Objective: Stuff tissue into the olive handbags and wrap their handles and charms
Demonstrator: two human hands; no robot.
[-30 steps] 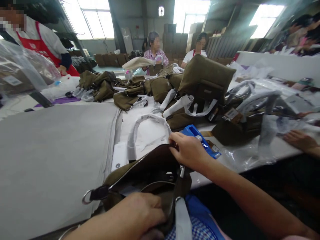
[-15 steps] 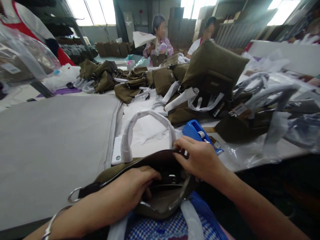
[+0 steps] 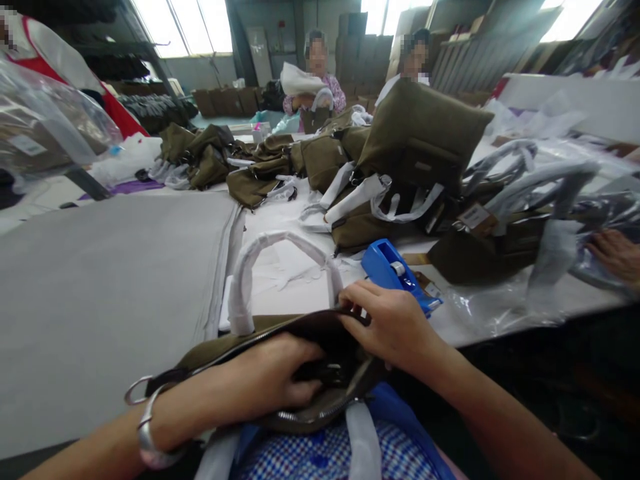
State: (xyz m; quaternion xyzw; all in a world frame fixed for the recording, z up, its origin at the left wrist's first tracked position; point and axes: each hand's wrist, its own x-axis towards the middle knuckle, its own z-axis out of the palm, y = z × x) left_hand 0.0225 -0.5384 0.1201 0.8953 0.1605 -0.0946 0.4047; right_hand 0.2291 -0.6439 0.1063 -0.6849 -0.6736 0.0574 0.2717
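Observation:
An olive-green handbag (image 3: pixel 213 348) lies at the table's front edge with its zipped mouth open toward me. My right hand (image 3: pixel 383 317) pinches the far rim of that opening at its right end. My left hand (image 3: pixel 285 373) reaches inside, thumb and fingers curled; its fingertips are partly hidden, and I cannot make out what they hold. One handle (image 3: pixel 243 287), wrapped in white, stands up behind the bag. The other wrapped handle (image 3: pixel 364 437) hangs over the near side, against a blue checked garment. A metal ring (image 3: pixel 136 392) sticks out at the bag's left end.
A blue tape dispenser (image 3: pixel 387 267) stands just beyond my right hand. White sheets (image 3: pixel 110 287) are stacked at left. Several olive bags (image 3: pixel 325 160) lie across the table. At right are clear plastic wrap (image 3: pixel 505 303) and another person's hand (image 3: pixel 617 253). Co-workers are across the table.
My left hand has gone deeper into the handbag, and its forearm has shifted. The bag and my right hand moved slightly left. Another person's hand has appeared at the right edge.

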